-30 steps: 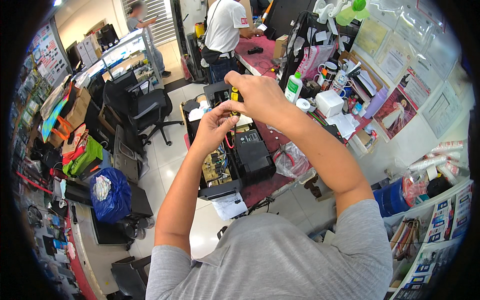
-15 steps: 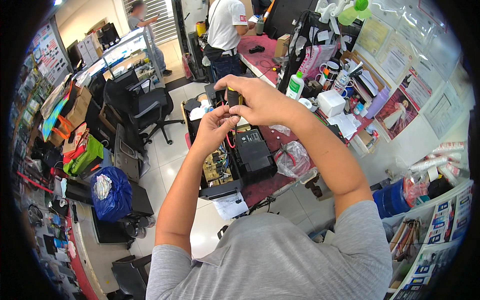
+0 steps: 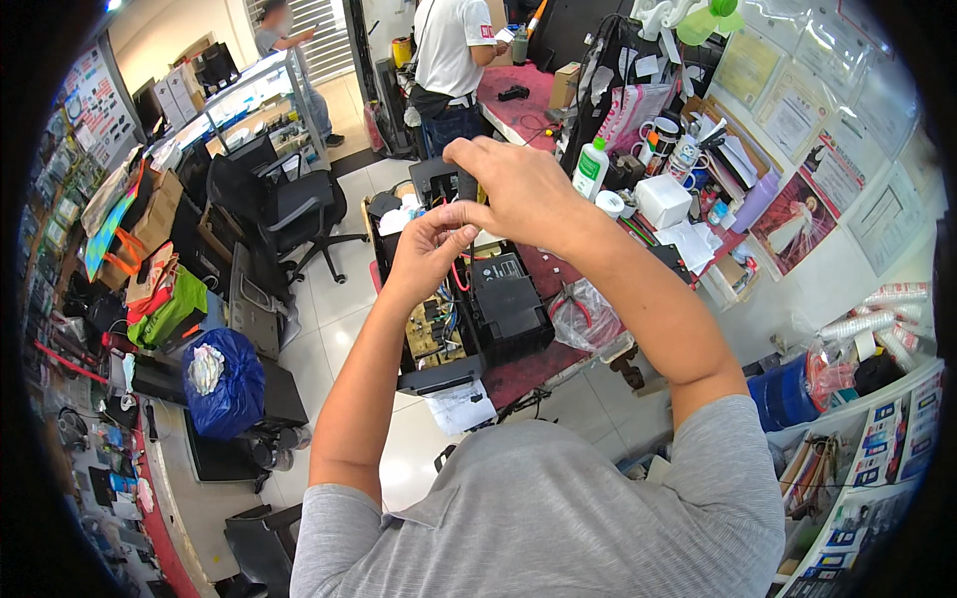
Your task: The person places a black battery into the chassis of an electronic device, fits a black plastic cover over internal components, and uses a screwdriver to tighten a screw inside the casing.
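My right hand [image 3: 523,194] is closed round the dark handle of a screwdriver [image 3: 467,186], which stands roughly upright; yellow on its handle shows between the fingers. Thumb and fingers of my left hand [image 3: 424,257] are pinched together just below, by the shaft; whatever they hold is too small to make out. Both hands are over an opened black device case [image 3: 444,379]. Inside it lie a tan circuit board [image 3: 436,329] with wires and, to its right, a black box-shaped block [image 3: 510,307]. A red wire runs between them. The screwdriver's tip is hidden.
Right of the case, red-handled pliers [image 3: 580,307] lie by a clear plastic bag [image 3: 598,329] on the red-topped bench [image 3: 523,374]. Farther back stand a green-capped white bottle [image 3: 590,169] and a white box [image 3: 662,203]. A person in white [image 3: 447,55] stands beyond; an office chair [image 3: 284,204] is left.
My right hand has turned slightly around the screwdriver, its fingers now covering more of the handle. My left hand stays pinched in nearly the same place.
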Demonstrator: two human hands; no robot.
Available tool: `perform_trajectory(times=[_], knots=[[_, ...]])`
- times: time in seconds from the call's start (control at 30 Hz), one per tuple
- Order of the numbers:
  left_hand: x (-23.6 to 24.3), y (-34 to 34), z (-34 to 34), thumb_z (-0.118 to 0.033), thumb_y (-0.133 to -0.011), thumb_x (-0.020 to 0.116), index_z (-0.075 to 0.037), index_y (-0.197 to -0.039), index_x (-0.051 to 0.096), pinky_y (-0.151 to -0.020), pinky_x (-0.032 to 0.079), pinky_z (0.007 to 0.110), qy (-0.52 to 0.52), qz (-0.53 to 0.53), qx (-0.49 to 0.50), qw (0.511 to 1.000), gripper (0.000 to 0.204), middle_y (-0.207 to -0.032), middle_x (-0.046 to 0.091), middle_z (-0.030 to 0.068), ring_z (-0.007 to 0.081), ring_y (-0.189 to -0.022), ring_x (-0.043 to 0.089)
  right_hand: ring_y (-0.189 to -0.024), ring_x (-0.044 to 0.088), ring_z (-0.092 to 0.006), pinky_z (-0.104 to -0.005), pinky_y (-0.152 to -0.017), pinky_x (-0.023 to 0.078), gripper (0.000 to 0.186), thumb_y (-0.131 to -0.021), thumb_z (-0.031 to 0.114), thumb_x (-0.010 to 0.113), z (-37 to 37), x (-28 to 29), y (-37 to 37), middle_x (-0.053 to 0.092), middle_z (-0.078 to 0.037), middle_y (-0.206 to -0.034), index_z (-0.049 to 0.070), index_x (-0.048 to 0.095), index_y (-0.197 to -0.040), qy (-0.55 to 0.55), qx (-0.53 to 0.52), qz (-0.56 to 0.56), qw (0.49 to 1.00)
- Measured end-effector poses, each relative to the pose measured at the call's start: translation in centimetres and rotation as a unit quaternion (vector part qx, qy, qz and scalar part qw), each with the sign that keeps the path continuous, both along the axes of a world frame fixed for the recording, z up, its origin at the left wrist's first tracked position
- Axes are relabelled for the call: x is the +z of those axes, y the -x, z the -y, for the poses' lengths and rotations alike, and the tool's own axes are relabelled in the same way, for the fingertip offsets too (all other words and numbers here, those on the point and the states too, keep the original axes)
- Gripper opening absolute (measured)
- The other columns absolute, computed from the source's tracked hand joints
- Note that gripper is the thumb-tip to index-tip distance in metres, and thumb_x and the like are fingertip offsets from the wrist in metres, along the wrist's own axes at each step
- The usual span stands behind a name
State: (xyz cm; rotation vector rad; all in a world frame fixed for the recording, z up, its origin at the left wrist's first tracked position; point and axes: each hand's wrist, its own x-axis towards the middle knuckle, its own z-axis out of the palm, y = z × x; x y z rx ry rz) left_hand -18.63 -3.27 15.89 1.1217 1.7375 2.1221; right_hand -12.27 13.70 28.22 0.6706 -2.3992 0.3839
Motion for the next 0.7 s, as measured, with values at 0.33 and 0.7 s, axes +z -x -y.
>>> perform_trajectory(times=[0.33,0.7], knots=[[0.8,-0.5,0.1,-0.013,-0.098,0.07,-0.002,-0.114,0.067,-0.08,0.049,0.021,-0.006,0.004,-0.011,1.0,0.02,-0.104,0.066,-0.0032,0.0034,-0.092,0.059,-0.096,0.07,-0.0383,-0.0472,-0.081,0.056,0.055,-0.082,0.032,0.079,-0.2,-0.9,0.3,0.069,-0.018,-0.101,0.006,0.054,-0.124,0.017,0.03,0.004,0.999],[0.2,0.0,0.3,-0.015,-0.099,0.07,-0.002,-0.119,0.067,-0.08,0.051,0.022,0.003,-0.01,-0.005,1.0,0.024,-0.106,0.07,-0.0004,0.0036,-0.092,0.061,-0.094,0.071,-0.0343,-0.0445,-0.076,0.058,0.049,-0.084,0.034,0.078,0.1,-0.7,0.3,0.071,-0.015,-0.109,0.009,0.058,-0.121,0.064,0.08,0.025,0.994]])
